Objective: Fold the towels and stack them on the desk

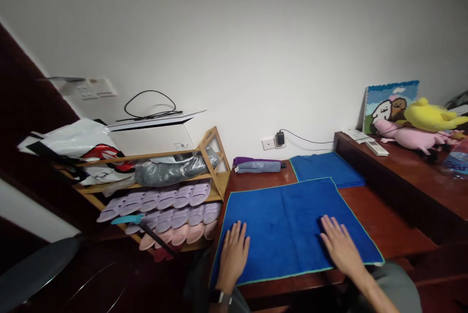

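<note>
A blue cloth (281, 230) with a light green edge lies spread flat on the dark red wooden table (391, 220). On its left part my left hand (234, 254) rests palm down, fingers stretched out, a watch on the wrist. My right hand (341, 247) lies flat on the right part of the cloth, its fingers slightly apart. Neither hand holds anything. Behind the spread cloth, and partly under its far edge, is a folded blue cloth (329, 166).
Near the wall lie a grey pouch (259, 166) and a purple one. A wooden rack (219, 184) with slippers stands left. On the raised surface at right are a remote (376, 147), a pink plush toy (409, 137), a yellow one (431, 115) and a bottle (457, 161).
</note>
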Tool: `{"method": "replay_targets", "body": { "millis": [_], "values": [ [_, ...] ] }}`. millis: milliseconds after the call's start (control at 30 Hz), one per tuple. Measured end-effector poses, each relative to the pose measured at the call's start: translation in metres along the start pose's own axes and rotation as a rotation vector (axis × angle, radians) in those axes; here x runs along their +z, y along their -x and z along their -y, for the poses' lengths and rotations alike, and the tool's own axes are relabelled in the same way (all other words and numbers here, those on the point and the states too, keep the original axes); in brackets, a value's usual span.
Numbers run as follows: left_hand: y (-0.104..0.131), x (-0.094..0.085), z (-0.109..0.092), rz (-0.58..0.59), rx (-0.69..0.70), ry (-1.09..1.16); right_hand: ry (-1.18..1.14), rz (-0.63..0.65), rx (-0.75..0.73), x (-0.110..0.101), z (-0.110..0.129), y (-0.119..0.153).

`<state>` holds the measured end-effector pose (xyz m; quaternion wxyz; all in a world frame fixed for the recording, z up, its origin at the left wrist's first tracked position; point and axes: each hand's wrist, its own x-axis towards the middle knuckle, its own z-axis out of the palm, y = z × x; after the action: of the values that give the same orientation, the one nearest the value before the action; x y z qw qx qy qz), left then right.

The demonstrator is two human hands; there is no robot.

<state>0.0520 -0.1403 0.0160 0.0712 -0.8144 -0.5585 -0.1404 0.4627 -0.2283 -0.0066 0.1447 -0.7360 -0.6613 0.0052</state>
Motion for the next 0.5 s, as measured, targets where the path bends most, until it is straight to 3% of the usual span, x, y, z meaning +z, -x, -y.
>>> {"method": "replay_targets", "body": {
  "millis": [100, 167, 200, 300, 400, 500],
  "values": [
    [-0.003, 0.0, -0.04, 0.057, 0.09, 0.083, -0.128, 0.063, -0.169, 0.006, 0.071, 0.006],
    [0.001, 0.002, -0.043, 0.107, 0.097, 0.096, -0.162, 0.087, -0.202, 0.012, 0.087, 0.01],
    [0.005, 0.003, -0.037, 0.121, 0.082, 0.088, -0.16, 0.087, -0.192, 0.015, 0.083, 0.012],
    [0.023, 0.006, 0.004, 0.119, -0.014, 0.025, -0.102, 0.043, -0.098, 0.022, 0.027, 0.019],
    [0.04, 0.007, 0.045, 0.085, -0.104, -0.058, 0.009, -0.023, -0.007, 0.026, -0.068, 0.028],
    [0.051, 0.01, 0.065, 0.05, -0.119, -0.096, 0.088, -0.064, 0.044, 0.031, -0.155, 0.039]
  ]
}}
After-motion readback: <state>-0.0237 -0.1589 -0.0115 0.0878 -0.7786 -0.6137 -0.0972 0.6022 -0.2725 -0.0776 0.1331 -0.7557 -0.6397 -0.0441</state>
